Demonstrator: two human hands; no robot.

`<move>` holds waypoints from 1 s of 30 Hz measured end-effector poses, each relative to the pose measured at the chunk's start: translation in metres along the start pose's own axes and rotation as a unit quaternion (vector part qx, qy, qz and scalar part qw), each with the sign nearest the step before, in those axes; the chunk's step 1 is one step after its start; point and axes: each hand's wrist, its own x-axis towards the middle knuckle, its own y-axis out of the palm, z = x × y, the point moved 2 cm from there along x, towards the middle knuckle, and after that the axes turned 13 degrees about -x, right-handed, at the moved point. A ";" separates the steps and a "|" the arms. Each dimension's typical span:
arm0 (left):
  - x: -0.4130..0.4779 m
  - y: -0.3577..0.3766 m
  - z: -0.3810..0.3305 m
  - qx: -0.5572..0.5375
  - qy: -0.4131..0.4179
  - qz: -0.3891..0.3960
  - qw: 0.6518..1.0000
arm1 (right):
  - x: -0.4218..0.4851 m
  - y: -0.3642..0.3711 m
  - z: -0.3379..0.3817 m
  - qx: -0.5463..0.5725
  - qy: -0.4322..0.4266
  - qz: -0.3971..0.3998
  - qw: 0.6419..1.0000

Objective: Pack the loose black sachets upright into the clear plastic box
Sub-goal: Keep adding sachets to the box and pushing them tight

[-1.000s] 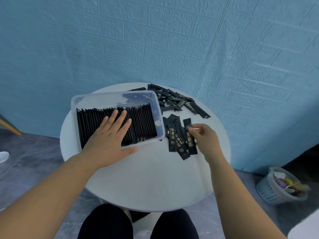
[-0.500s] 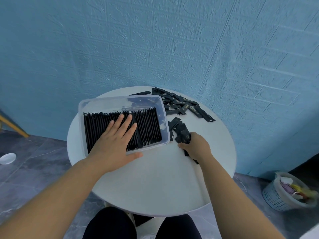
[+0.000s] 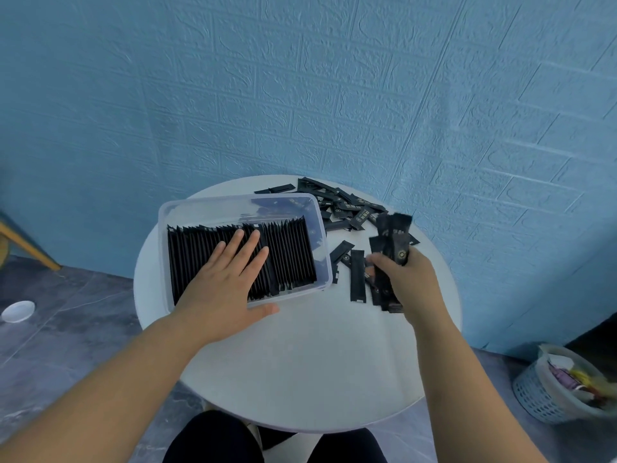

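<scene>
Right hand [image 3: 405, 282] grips a bundle of black sachets [image 3: 390, 242] above the bench [image 3: 300, 362]; left hand [image 3: 222, 285] lies spread flat on the packed row [image 3: 290, 252] in the clear plastic box [image 3: 233, 203]. Step in hand — gathering. Next move likely calls for upright insertion at the box's right end, where a narrow gap remains; more loose sachets [image 3: 340, 202] lie beyond.

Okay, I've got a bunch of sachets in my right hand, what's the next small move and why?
Probably carry the right hand with its gripped black sachets over to the clear plastic box. The left hand lies flat on the upright row there, and space shows at the box's right end.
</scene>
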 end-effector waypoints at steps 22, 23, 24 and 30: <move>0.000 -0.002 -0.001 -0.007 0.009 -0.034 0.999 | -0.006 0.110 0.060 -0.183 -0.165 0.111 0.963; -0.001 -0.001 -0.001 -0.005 0.009 -0.031 0.999 | -0.006 0.111 0.058 -0.165 -0.156 0.112 0.967; -0.001 0.000 -0.001 0.005 0.010 -0.032 0.999 | -0.006 0.113 0.056 -0.149 -0.148 0.110 0.972; -0.002 -0.001 -0.001 0.005 0.003 -0.026 1.000 | -0.008 0.116 0.053 -0.116 -0.141 0.088 0.979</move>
